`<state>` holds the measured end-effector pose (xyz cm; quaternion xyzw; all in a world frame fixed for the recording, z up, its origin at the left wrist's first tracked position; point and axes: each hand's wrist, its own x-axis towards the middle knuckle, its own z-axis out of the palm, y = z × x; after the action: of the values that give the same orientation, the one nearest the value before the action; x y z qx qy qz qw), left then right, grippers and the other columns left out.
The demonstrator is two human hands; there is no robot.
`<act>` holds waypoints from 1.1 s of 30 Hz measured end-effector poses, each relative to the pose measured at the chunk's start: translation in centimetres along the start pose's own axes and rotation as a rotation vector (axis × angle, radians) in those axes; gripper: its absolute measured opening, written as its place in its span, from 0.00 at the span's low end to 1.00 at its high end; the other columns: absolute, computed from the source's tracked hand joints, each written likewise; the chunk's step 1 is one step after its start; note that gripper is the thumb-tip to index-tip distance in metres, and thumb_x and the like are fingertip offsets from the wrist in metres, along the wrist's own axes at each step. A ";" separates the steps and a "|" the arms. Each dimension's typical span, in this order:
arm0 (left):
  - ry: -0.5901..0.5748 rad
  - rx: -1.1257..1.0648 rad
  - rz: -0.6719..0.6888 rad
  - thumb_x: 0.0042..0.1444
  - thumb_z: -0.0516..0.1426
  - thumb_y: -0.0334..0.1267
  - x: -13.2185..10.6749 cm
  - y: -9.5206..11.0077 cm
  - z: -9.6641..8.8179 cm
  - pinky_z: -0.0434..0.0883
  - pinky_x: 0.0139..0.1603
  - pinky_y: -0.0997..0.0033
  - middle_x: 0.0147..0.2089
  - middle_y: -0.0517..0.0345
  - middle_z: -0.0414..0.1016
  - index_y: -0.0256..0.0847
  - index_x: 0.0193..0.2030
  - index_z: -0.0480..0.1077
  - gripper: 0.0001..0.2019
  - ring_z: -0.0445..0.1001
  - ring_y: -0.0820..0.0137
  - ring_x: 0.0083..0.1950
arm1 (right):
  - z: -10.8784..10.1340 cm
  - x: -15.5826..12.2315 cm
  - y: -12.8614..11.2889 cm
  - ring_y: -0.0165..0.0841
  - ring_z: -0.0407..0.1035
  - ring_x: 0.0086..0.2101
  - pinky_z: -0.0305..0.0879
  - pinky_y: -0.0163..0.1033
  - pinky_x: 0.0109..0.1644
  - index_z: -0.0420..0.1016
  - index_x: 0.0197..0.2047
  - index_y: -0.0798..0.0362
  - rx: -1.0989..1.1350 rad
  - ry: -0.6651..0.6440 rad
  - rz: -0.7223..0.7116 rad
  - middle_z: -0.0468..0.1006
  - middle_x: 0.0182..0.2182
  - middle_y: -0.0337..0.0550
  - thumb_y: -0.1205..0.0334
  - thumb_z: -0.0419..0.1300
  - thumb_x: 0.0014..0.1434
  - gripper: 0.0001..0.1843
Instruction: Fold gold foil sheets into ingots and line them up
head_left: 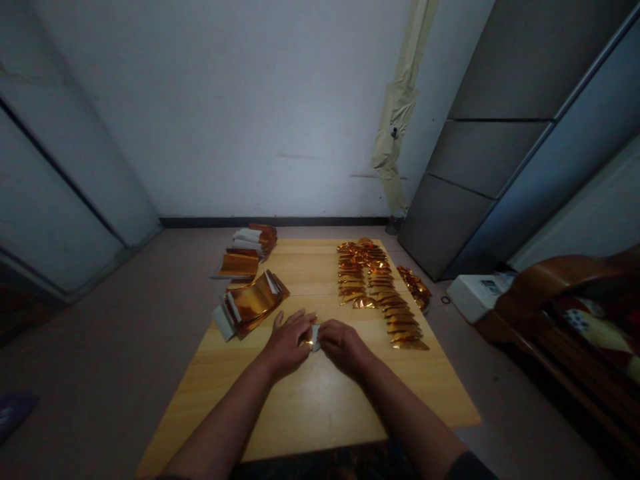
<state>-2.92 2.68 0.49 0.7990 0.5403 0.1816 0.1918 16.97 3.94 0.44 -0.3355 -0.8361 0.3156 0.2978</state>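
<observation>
My left hand (289, 340) and my right hand (341, 345) meet at the middle of a low wooden table (310, 407). Both pinch a small piece of gold foil paper (314, 337) with a white side, pressed against the tabletop. Fingers of both hands are curled over it. A loose stack of gold foil sheets (250, 305) lies just left of my left hand. Two rows of folded gold foil pieces (380, 293) run along the table's right side, right of my right hand.
More foil stacks (247, 253) sit at the table's far left. A heap of folded gold pieces (416, 287) lies on the floor by the right edge. A grey cabinet (480, 193) stands at the back right, a wooden chair (565, 300) on the right.
</observation>
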 end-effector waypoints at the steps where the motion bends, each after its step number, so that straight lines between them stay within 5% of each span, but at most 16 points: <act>1: -0.002 -0.004 0.001 0.51 0.55 0.36 0.0 0.0 0.0 0.39 0.69 0.36 0.65 0.54 0.67 0.46 0.43 0.71 0.12 0.56 0.55 0.70 | 0.1 0.1 0.0 0.30 0.70 0.41 0.63 0.33 0.48 0.78 0.38 0.50 0.050 0.008 0.003 0.77 0.40 0.41 0.73 0.55 0.58 0.13; 5: -0.009 -0.007 -0.009 0.51 0.55 0.37 0.0 0.1 -0.1 0.39 0.69 0.35 0.65 0.57 0.67 0.48 0.44 0.72 0.12 0.56 0.55 0.70 | 0.4 0.2 0.0 0.29 0.70 0.42 0.65 0.33 0.48 0.79 0.40 0.49 0.145 0.052 -0.019 0.77 0.39 0.40 0.77 0.53 0.55 0.18; 10: -0.001 -0.013 -0.009 0.51 0.55 0.35 0.0 0.2 -0.1 0.39 0.69 0.35 0.65 0.58 0.67 0.47 0.41 0.71 0.11 0.56 0.56 0.70 | 0.1 0.2 0.0 0.30 0.71 0.42 0.64 0.33 0.48 0.80 0.34 0.50 0.133 0.059 0.008 0.77 0.41 0.41 0.68 0.62 0.56 0.05; 18: -0.027 -0.022 -0.032 0.51 0.55 0.36 0.0 0.1 -0.2 0.39 0.69 0.36 0.66 0.60 0.65 0.46 0.36 0.70 0.05 0.54 0.56 0.71 | -0.2 1.3 -0.5 0.28 0.63 0.32 0.56 0.30 0.37 0.75 0.30 0.52 -0.106 -0.049 0.109 0.69 0.28 0.35 0.67 0.59 0.60 0.07; 28: -0.043 0.003 -0.017 0.56 0.53 0.37 0.1 -0.1 -0.2 0.39 0.69 0.36 0.67 0.58 0.65 0.47 0.47 0.72 0.13 0.55 0.57 0.71 | 0.2 2.4 -1.9 0.28 0.63 0.32 0.50 0.33 0.35 0.75 0.36 0.51 -0.369 -0.098 0.267 0.72 0.33 0.39 0.58 0.55 0.64 0.09; 33: -0.052 0.018 -0.005 0.61 0.51 0.42 0.0 -0.1 -0.1 0.40 0.69 0.36 0.67 0.56 0.64 0.49 0.56 0.68 0.18 0.55 0.57 0.71 | 0.6 2.7 -1.4 0.29 0.64 0.32 0.49 0.34 0.34 0.76 0.38 0.51 -0.470 -0.104 0.275 0.73 0.34 0.40 0.62 0.56 0.61 0.07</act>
<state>-3.09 2.78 0.53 0.8039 0.5386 0.1552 0.1989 14.38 4.89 1.85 -0.4889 -0.8473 0.1673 0.1228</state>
